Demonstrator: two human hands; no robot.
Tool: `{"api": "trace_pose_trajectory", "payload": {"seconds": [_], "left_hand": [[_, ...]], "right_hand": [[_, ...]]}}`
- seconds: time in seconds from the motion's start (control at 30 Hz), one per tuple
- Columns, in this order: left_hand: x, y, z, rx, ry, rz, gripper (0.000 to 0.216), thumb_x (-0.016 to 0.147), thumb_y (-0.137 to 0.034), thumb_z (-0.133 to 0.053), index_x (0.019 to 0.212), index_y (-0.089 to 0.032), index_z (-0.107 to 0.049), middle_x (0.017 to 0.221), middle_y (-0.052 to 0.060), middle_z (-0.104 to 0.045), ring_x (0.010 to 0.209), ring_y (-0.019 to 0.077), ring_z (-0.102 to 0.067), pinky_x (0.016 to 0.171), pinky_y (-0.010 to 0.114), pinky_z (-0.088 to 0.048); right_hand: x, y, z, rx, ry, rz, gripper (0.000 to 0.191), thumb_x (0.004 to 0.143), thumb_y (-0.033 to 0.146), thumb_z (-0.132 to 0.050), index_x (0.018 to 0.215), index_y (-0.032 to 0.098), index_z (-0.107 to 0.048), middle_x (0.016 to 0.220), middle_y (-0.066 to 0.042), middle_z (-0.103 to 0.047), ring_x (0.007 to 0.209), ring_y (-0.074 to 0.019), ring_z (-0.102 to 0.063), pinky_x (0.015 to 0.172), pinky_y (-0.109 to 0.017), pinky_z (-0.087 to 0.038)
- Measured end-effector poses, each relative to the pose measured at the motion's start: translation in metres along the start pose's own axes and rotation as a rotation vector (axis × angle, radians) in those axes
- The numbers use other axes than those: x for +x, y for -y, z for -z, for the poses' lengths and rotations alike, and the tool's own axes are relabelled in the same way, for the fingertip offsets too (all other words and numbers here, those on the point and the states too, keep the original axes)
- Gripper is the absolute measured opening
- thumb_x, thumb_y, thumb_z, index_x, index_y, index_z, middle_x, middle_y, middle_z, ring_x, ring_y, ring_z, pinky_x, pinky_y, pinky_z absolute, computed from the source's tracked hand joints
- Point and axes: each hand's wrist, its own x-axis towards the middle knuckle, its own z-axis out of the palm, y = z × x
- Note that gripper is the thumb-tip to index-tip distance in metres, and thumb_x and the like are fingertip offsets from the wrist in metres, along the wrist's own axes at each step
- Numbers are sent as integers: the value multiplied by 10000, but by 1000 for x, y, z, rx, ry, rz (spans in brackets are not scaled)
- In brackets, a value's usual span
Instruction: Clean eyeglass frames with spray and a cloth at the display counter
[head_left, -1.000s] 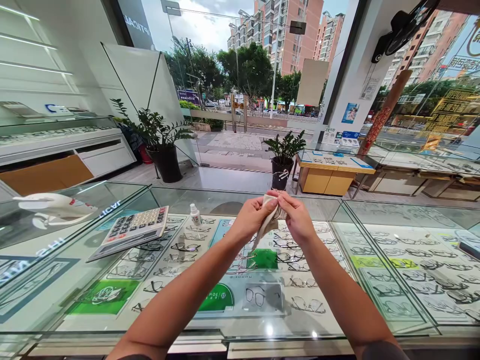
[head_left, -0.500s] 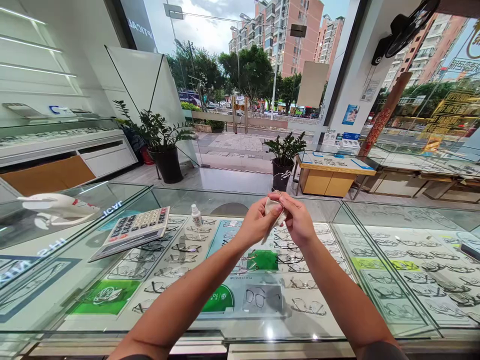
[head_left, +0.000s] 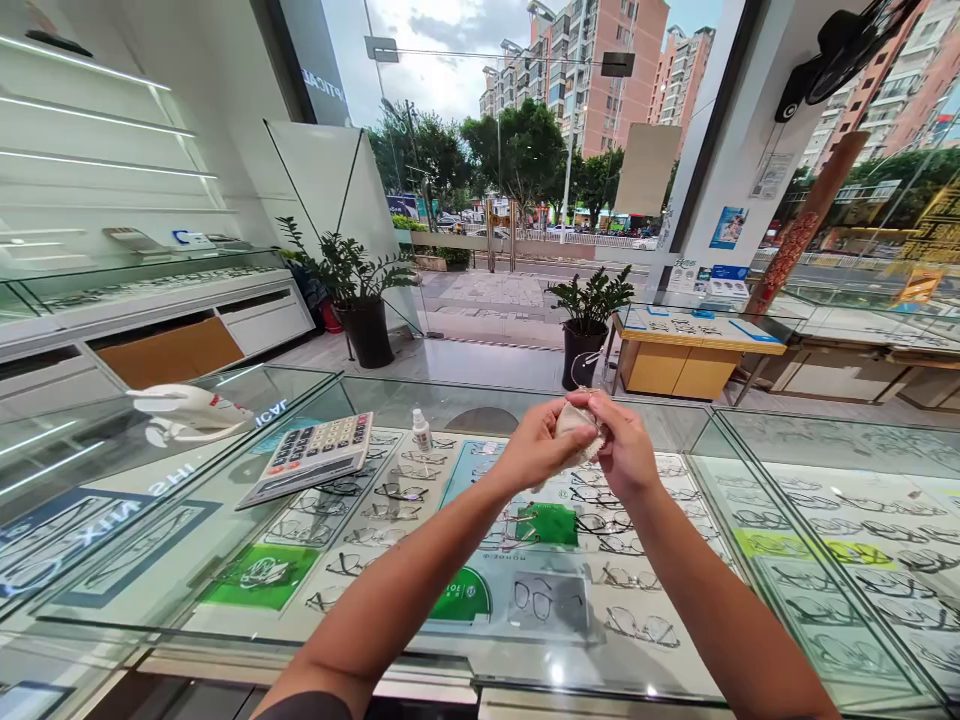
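My left hand (head_left: 544, 440) is closed on a pale cleaning cloth (head_left: 576, 425), bunched up over the glass counter. Closed against the cloth from the other side is my right hand (head_left: 626, 445), its fingertips pinching the thin-rimmed eyeglasses (head_left: 587, 368). A lens rim and a temple stick up past the fingers; the rest of the glasses is hidden by the cloth and hands. Left of the hands, a small white spray bottle (head_left: 421, 432) stands upright on the countertop.
A large calculator (head_left: 319, 452) lies tilted on the glass counter (head_left: 525, 655), left of the bottle. Rows of eyeglasses (head_left: 641, 625) lie under the glass. At the far left sits a white curved object (head_left: 191, 412). Potted plants (head_left: 367, 325) stand beyond the counter.
The view has turned slightly left, so the surroundings sit further right. Both hands remain together on the cloth and eyeglasses; the cloth now shows more broadly between them.
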Motion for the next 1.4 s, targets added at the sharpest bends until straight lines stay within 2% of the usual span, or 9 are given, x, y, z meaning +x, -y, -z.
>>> {"api": "trace_pose_trajectory", "payload": {"seconds": [0.17, 0.4, 0.53, 0.7, 0.83, 0.97, 1.13, 1.3, 1.4], "left_hand": [[1, 2, -9, 41, -88, -47, 611, 905, -730, -714, 1077, -144, -685, 762, 11, -658, 594, 132, -575, 568, 261, -484], [0, -2, 7, 78, 101, -15, 537, 923, -652, -752, 1065, -138, -682, 903, 45, -674, 771, 140, -583, 706, 244, -478], [-1, -2, 6, 62, 69, 11, 604, 853, -582, -857, 1229, -145, -680, 874, 26, -674, 716, 133, -601, 666, 239, -496], [0, -1, -2, 62, -53, -2, 607, 935, -687, -709, 1206, -144, -698, 779, 13, -670, 600, 137, -604, 562, 256, -512], [1, -6, 3, 165, -59, -63, 593, 940, -731, -674, 1002, -142, -701, 757, 5, -656, 625, 110, -563, 591, 224, -477], [-1, -20, 20, 246, -128, -17, 626, 923, -779, -649, 839, -160, -616, 651, -19, -572, 538, 93, -475, 500, 211, -387], [-1, -38, 48, 316, -224, -59, 517, 934, -710, -664, 941, -194, -629, 731, -12, -588, 596, 116, -527, 531, 224, -439], [-3, -43, 63, 593, -343, -239, 591, 1003, -590, -602, 609, -216, -369, 579, -48, -320, 540, 100, -297, 524, 259, -268], [-6, -44, 60, 826, -370, -351, 552, 1084, -497, -487, 620, -198, -490, 586, -15, -458, 569, 120, -407, 584, 279, -323]], "right_hand": [[-5, -2, -2, 12, 50, -15, 293, 863, 477, -783, 990, 243, -905, 1167, -76, -713, 609, -105, -521, 373, -238, -412], [2, 8, 3, 26, -2, 96, 230, 821, 449, -855, 869, 229, -902, 1016, -61, -701, 960, -196, -642, 768, -268, -571], [-1, 4, -3, 78, -15, -14, 292, 769, 484, -901, 897, 222, -894, 963, -43, -694, 765, -141, -594, 565, -238, -492], [-5, 2, -7, 99, 52, -85, 343, 779, 505, -892, 992, 235, -890, 934, -29, -712, 552, -106, -501, 401, -276, -409], [-3, 6, -2, 108, 19, 3, 247, 790, 440, -906, 934, 240, -897, 1017, -39, -746, 802, -150, -648, 662, -271, -564], [1, 14, 7, 122, -12, 58, 240, 805, 457, -889, 935, 256, -896, 1058, -51, -780, 980, -194, -671, 892, -313, -568], [5, 30, 21, 36, 155, 21, 205, 834, 443, -863, 878, 243, -868, 1012, -59, -784, 973, -196, -666, 920, -331, -546], [5, 43, 30, -52, 309, -50, 232, 853, 446, -822, 796, 222, -809, 889, -48, -728, 915, -207, -653, 908, -353, -532], [5, 47, 35, -114, 378, -69, 254, 871, 444, -795, 774, 209, -793, 860, -49, -710, 901, -209, -642, 889, -352, -514]]}}
